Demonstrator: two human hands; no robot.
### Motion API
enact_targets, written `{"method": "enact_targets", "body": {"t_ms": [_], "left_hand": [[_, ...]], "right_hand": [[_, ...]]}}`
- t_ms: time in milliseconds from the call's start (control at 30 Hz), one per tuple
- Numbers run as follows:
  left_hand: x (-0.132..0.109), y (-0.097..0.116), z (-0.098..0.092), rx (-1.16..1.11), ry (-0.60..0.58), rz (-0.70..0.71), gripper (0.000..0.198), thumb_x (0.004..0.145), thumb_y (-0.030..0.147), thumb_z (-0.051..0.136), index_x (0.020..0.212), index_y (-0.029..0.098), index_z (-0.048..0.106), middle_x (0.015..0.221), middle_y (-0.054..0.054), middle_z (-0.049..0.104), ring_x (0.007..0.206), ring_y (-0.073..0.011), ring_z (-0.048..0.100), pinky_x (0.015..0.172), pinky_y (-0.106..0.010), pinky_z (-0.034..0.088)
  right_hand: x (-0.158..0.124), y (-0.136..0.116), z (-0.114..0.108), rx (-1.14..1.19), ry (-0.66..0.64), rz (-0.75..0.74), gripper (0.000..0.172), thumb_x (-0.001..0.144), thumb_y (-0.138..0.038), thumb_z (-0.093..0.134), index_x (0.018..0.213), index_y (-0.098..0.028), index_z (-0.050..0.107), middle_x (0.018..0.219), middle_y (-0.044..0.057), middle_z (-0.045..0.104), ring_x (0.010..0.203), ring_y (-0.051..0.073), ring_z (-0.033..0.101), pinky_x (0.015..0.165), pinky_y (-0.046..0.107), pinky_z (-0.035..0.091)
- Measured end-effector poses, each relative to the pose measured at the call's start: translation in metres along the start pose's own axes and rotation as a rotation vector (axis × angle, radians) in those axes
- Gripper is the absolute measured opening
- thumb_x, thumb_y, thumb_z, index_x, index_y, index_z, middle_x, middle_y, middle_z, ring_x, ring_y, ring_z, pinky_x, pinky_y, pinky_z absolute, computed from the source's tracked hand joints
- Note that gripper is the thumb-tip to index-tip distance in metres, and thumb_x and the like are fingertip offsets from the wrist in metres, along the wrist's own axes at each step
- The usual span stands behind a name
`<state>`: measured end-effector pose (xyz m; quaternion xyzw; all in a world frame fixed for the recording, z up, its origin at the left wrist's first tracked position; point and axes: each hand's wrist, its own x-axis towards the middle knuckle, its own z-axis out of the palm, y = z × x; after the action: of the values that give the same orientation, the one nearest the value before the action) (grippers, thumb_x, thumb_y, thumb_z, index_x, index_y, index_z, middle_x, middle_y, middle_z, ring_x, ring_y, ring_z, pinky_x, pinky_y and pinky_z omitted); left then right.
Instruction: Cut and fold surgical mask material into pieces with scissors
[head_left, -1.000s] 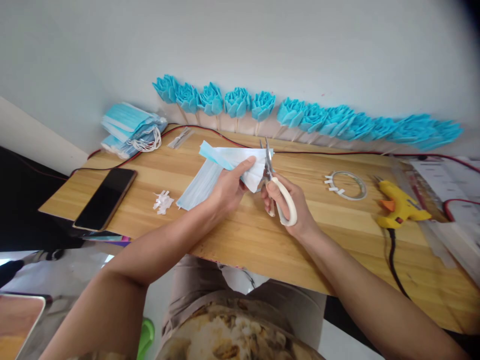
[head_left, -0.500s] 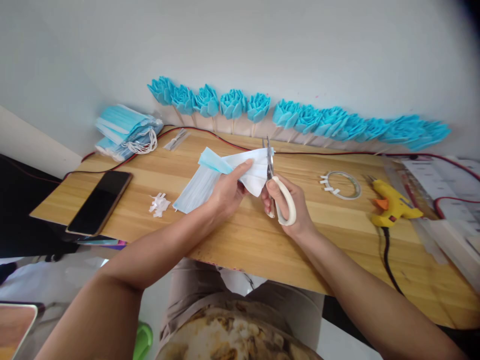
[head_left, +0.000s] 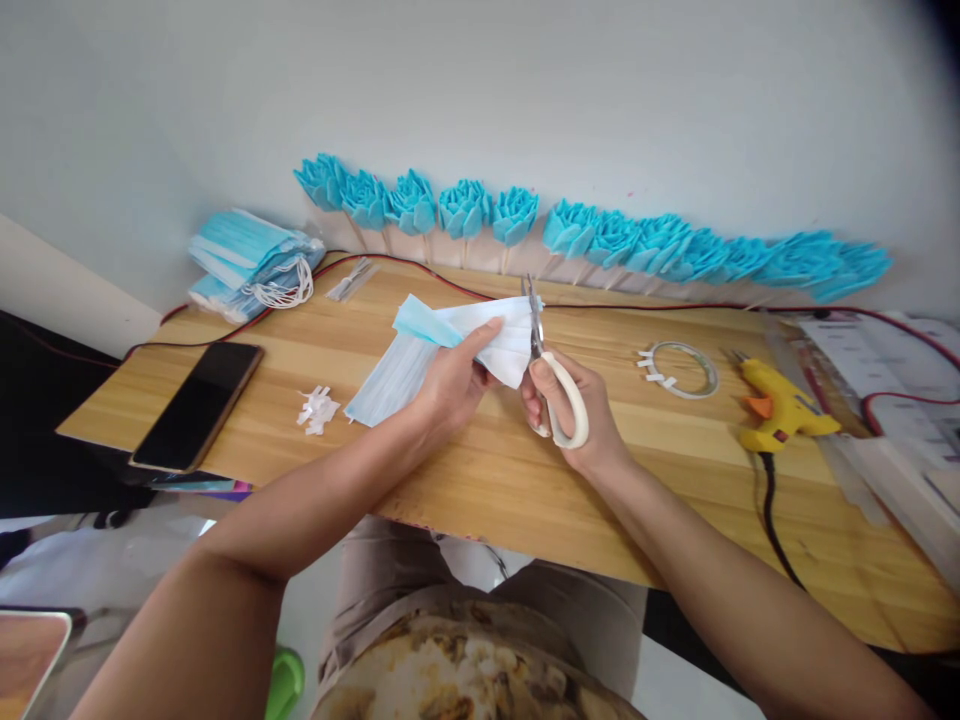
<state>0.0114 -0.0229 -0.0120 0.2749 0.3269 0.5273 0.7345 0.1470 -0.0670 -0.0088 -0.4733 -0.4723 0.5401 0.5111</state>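
My left hand (head_left: 459,378) pinches a face mask (head_left: 508,335), its white side and a folded blue strip showing. In my right hand (head_left: 581,410) are scissors (head_left: 568,398) with cream handles, fingers through the loops. Their blades point away from me and lie across the mask's right edge, nearly closed. Under and left of my left hand, a pale blue pleated mask piece (head_left: 394,385) rests on the table. Small white scraps (head_left: 316,410) lie in a heap beside it.
Blue paper-like flowers (head_left: 465,207) on sticks lean along the wall. A stack of masks (head_left: 244,250) and a phone (head_left: 199,405) are at left. At right are a tape roll (head_left: 686,370), a yellow glue gun (head_left: 784,405) and a power strip (head_left: 900,490). A red-black cable (head_left: 600,307) runs behind.
The scissors and the mask's right edge have shifted slightly left, with the blades still across that edge. The whole view has also drifted a little; my grips look the same.
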Motion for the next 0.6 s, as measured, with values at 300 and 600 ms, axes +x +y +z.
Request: {"method": "enact_targets", "body": {"t_ms": [300, 600], "left_hand": [[0.010, 0.019, -0.002, -0.073, 0.123, 0.180, 0.023, 0.075, 0.023, 0.079, 0.092, 0.014, 0.066, 0.095, -0.006, 0.075, 0.103, -0.0222, 0.070, 0.093, -0.033, 0.051], [0.027, 0.038, -0.019, -0.174, 0.262, 0.272, 0.022, 0.076, 0.023, 0.077, 0.095, 0.017, 0.068, 0.101, -0.004, 0.077, 0.112, -0.0207, 0.069, 0.096, -0.030, 0.052]], "right_hand": [[0.005, 0.002, -0.011, 0.079, -0.251, 0.091, 0.055, 0.080, -0.067, 0.073, 0.111, -0.023, 0.066, 0.079, 0.001, 0.061, 0.063, 0.012, 0.054, 0.052, 0.026, 0.043], [0.012, -0.010, -0.036, 0.055, -0.545, 0.200, 0.056, 0.082, -0.061, 0.075, 0.121, -0.021, 0.071, 0.077, 0.002, 0.061, 0.061, 0.012, 0.052, 0.051, 0.027, 0.041]]}}
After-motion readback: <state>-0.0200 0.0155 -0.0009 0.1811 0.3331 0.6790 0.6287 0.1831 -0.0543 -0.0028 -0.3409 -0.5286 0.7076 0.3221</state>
